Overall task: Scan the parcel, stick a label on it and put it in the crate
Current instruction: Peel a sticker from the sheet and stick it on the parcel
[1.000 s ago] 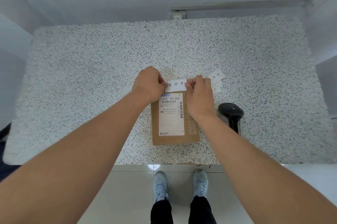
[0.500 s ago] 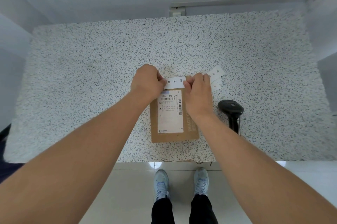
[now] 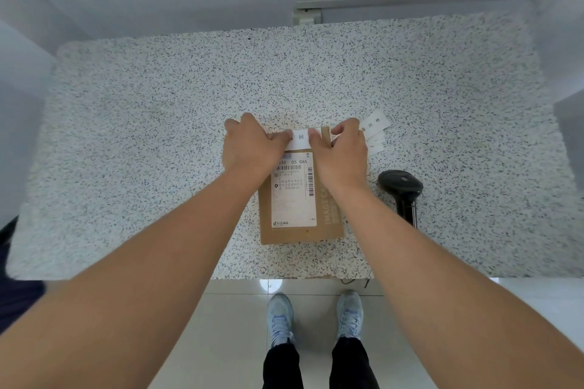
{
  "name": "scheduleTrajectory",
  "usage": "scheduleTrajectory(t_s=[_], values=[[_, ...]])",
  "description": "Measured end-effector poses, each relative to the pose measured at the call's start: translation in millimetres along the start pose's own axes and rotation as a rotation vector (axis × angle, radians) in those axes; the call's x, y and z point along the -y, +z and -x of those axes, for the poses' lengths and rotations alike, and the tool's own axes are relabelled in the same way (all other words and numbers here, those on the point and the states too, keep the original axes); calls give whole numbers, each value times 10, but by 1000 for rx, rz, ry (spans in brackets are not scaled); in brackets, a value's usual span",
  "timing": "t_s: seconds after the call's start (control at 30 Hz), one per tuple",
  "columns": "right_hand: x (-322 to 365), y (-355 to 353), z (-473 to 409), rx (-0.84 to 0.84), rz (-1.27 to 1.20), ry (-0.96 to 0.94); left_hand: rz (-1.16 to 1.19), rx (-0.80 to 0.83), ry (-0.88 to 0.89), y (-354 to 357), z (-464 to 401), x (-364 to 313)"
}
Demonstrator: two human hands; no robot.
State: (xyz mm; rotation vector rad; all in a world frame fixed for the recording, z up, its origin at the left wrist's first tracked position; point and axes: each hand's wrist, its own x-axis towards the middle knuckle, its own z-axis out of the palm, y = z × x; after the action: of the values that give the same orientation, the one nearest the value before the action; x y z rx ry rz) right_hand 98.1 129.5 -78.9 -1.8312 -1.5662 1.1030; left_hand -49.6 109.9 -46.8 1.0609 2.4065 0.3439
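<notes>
A flat brown cardboard parcel (image 3: 328, 230) lies on the speckled table (image 3: 158, 151) near its front edge, with a white shipping slip (image 3: 292, 199) on top. A narrow white label strip (image 3: 300, 137) lies across the parcel's far end. My left hand (image 3: 249, 145) presses the strip's left end and my right hand (image 3: 341, 154) presses its right end, thumbs close together on it. No crate is in view.
A black handheld scanner (image 3: 401, 189) stands just right of the parcel. Spare white label strips (image 3: 374, 126) lie behind my right hand. A grey wall with a socket box (image 3: 305, 17) backs the table. My shoes (image 3: 281, 316) are on the tiled floor below.
Both hands have lowered the label strip onto the parcel's far end, and the thumbs have slid closer together along it. The parcel has stayed in place.
</notes>
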Motion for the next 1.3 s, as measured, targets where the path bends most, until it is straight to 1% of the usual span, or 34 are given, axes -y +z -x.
scheduleTrajectory(t_s=[0.1, 0.23, 0.37, 0.47, 0.6, 0.73, 0.87, 0.93, 1.07, 1.2, 1.3], values=[[6, 42, -76, 3, 3, 47, 64, -39, -88, 73, 12, -7], [-46, 90, -145, 8, 45, 64, 108, -16, -137, 161, -1, 29], [-88, 118, -141, -17, 62, 38, 171, -35, -130, 212, -23, 88], [-98, 89, -138, -19, 58, 36, 211, -56, -93, 214, 14, 129], [-145, 54, -86, 26, 18, 29, 186, -52, -36, 195, 130, 166], [-167, 17, -30, 96, 37, 9, 154, -28, -51, 194, 219, 178], [-176, -20, -8, 120, 68, -15, 148, -32, -56, 191, 260, 202], [-190, -30, 9, 123, 73, -36, 127, -40, -27, 193, 308, 235], [-165, -109, 148, 133, 131, -108, 46, -36, 113, 197, 470, 308], [-171, -244, 405, 196, 265, -240, -5, 20, 273, 197, 703, 426], [-249, -315, 620, 251, 351, -290, -65, 77, 366, 216, 885, 560]])
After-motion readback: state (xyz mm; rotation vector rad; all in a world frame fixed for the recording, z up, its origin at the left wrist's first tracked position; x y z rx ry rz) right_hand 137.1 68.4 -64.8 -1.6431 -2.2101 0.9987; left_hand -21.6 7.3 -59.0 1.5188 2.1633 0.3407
